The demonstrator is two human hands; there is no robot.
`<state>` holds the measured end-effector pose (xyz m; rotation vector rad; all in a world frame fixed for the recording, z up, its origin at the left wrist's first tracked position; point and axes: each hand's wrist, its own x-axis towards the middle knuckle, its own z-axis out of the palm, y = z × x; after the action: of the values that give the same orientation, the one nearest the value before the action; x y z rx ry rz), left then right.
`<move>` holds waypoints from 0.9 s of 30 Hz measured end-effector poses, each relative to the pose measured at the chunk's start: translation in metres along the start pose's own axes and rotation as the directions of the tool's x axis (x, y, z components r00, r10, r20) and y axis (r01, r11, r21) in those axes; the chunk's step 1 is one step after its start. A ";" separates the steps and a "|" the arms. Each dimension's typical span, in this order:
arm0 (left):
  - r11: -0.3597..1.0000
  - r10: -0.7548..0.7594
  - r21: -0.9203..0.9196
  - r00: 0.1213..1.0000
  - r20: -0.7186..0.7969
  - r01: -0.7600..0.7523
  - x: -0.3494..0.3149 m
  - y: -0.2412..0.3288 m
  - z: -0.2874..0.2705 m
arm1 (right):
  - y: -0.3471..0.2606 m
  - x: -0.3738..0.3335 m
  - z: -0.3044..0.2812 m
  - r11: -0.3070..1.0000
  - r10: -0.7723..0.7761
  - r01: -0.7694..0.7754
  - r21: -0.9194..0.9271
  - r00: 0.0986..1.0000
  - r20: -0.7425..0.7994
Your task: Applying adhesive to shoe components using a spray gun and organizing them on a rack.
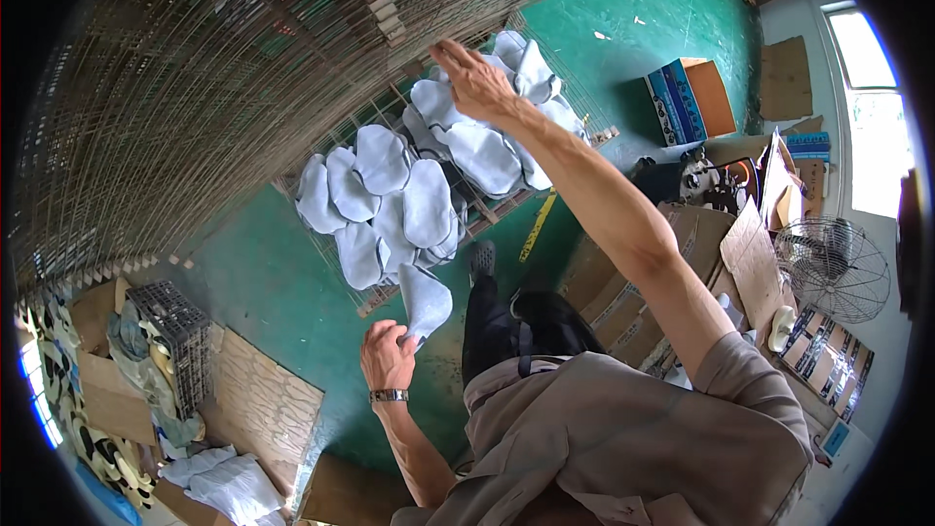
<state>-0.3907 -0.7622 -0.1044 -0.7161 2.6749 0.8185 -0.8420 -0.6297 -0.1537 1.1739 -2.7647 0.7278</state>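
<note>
Head view, looking down past the person's own torso in a grey-brown shirt. Left hand, metal watch on the wrist, is closed around the lower end of one pale blue-grey insole-shaped piece; fingers curled on it, piece pointing up and away from the hand, its upper end meeting the lower edge of the pieces laid out above. Right hand is stretched far forward at the end of a bare arm, palm down, fingers spread and resting on the far group of blue-grey pieces; whether it pinches any one of them cannot be told. Hands well apart, left low and near the body, right high and far. The pieces lie overlapping on a wire rack shelf in two clusters: near cluster toward the left, far cluster under and around the right hand. A large wire mesh panel fills the upper left of the view, above the shelf. Floor is green. Lower left: a black wire basket, flat cardboard sheets, and a heap of similar pale pieces. Right side: cardboard boxes, a blue-sided open box, and a round wire fan guard near a bright window.
</note>
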 end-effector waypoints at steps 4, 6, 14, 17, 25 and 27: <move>0.997 0.071 0.027 0.997 0.035 -0.072 0.004 0.016 -0.003 | 0.002 -0.062 0.008 0.997 0.064 -0.065 0.033 0.998 0.018; 0.997 0.078 0.024 0.996 0.050 -0.080 0.003 0.031 -0.009 | -0.002 -0.096 0.013 0.989 0.136 -0.141 0.047 0.986 0.096; 0.984 0.158 0.083 0.987 0.032 -0.160 0.011 0.096 -0.007 | 0.032 -0.277 0.083 0.935 0.321 -0.356 -0.003 0.840 0.437; 0.976 0.197 0.078 0.979 0.053 -0.201 0.021 0.119 0.006 | 0.078 -0.331 0.099 0.940 0.249 -0.316 -0.129 0.374 0.893; 0.958 0.266 0.084 0.960 0.088 -0.274 0.055 0.158 0.036 | 0.131 -0.495 0.033 0.703 0.515 -0.709 -0.049 0.461 0.723; 0.943 0.315 0.074 0.943 0.109 -0.324 0.069 0.171 0.044 | 0.150 -0.549 0.014 0.716 0.531 -0.678 -0.169 0.371 0.762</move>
<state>-0.5350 -0.6400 -0.0877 -0.2144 2.7576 0.7756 -0.5537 -0.1796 -0.3493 0.4070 -4.0784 0.5616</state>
